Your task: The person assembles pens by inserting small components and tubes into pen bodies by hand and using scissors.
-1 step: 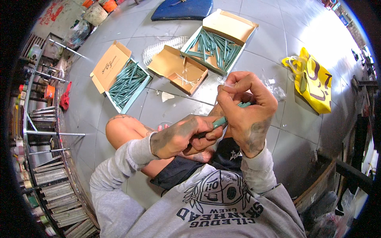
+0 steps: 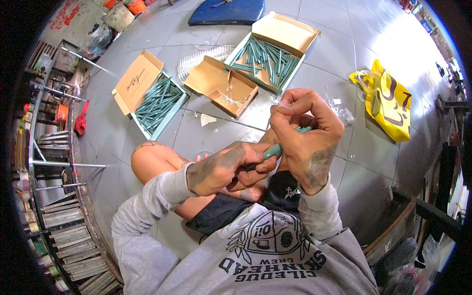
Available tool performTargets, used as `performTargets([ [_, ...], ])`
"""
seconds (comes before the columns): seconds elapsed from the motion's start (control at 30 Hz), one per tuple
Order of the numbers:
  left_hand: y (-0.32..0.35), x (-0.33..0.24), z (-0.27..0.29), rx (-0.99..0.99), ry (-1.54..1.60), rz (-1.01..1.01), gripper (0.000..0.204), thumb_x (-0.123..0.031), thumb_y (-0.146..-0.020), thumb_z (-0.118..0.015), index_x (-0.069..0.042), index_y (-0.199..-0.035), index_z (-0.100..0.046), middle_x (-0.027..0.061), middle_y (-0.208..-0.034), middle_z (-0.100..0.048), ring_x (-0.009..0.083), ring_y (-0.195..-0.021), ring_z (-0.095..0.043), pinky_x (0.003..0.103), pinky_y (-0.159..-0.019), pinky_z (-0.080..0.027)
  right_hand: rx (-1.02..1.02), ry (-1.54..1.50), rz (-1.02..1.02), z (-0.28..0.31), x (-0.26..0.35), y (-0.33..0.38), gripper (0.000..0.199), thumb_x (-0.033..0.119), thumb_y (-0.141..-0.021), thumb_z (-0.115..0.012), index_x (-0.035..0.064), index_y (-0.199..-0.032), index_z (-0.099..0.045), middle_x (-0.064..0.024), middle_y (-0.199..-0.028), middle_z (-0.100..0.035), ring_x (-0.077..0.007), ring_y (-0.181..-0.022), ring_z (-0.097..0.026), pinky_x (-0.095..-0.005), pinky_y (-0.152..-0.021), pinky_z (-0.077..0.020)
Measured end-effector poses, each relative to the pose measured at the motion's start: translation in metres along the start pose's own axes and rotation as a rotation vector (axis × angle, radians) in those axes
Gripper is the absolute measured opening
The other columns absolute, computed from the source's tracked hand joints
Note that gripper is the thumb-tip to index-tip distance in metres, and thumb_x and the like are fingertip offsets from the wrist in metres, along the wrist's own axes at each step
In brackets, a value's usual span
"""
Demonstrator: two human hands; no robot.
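Note:
My left hand point(image 2: 226, 167) is closed round a slim green pen-like stick point(image 2: 272, 151), gripping it between thumb and fingers. My right hand point(image 2: 309, 132) is raised beside its far end, thumb and forefinger pinched on something small and clear at their tips. More green sticks point(image 2: 304, 129) show behind the right hand's thumb; which hand bears them is hidden. Farther off, on the floor, an open box point(image 2: 153, 137) full of such sticks lies to the left. A second open box point(image 2: 239, 53) of them lies at the back, and a small brown carton point(image 2: 231, 105) with thin white pieces stands between.
A clear ridged plastic piece point(image 2: 189, 61) lies behind the carton. Clear plastic wrap point(image 2: 344, 115) and a yellow bag point(image 2: 388, 105) are on the right, a blue pad point(image 2: 226, 12) at the back. A metal-framed rack point(image 2: 69, 164) lines the left side; my bent knee point(image 2: 150, 160) is below the left box.

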State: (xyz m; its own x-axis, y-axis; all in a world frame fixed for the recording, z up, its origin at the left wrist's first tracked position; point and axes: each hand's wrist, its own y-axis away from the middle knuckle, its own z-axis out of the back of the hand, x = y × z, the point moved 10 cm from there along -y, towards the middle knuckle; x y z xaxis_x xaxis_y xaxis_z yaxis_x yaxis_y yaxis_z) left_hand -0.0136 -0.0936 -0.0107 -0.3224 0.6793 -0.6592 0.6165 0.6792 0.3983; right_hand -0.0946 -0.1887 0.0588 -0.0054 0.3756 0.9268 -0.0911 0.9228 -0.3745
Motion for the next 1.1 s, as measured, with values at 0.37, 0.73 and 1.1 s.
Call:
performTargets([
  [0.37,0.002,-0.012,0.0,-0.028,-0.216,-0.042,0.023,-0.029,-0.097,-0.038,-0.009,-0.089,-0.045,-0.0066,-0.063,-0.03,0.0032,-0.051,-0.027,0.019,-0.044,-0.022,0.01,0.009,0.005,-0.001,0.0,-0.001,0.012,-0.004,-0.07,-0.067,0.0031,-0.073,-0.058,-0.0043,-0.082,-0.065,-0.0064,-0.063,-0.059,-0.0209,-0.051,-0.0452],
  [0.73,0.007,-0.017,-0.003,-0.013,-0.373,-0.203,0.048,-0.053,-0.094,-0.048,-0.005,-0.097,-0.046,-0.0026,-0.075,-0.041,0.0036,-0.061,-0.042,0.017,-0.05,-0.034,-0.004,0.006,0.074,-0.005,0.003,0.001,0.015,-0.001,-0.064,-0.068,0.0069,-0.067,-0.056,-0.0027,-0.073,-0.065,-0.0087,-0.049,-0.053,-0.0235,-0.048,-0.0387],
  [1.1,0.008,-0.003,0.001,0.044,-0.167,-0.184,0.058,-0.059,-0.087,-0.056,-0.003,-0.098,-0.045,-0.0018,-0.074,-0.041,0.0044,-0.061,-0.041,0.018,-0.048,-0.03,0.013,0.052,0.081,-0.009,0.01,0.001,0.017,0.0,-0.063,-0.07,0.0092,-0.065,-0.055,-0.0001,-0.074,-0.065,-0.0098,-0.048,-0.053,-0.0252,-0.051,-0.036],
])
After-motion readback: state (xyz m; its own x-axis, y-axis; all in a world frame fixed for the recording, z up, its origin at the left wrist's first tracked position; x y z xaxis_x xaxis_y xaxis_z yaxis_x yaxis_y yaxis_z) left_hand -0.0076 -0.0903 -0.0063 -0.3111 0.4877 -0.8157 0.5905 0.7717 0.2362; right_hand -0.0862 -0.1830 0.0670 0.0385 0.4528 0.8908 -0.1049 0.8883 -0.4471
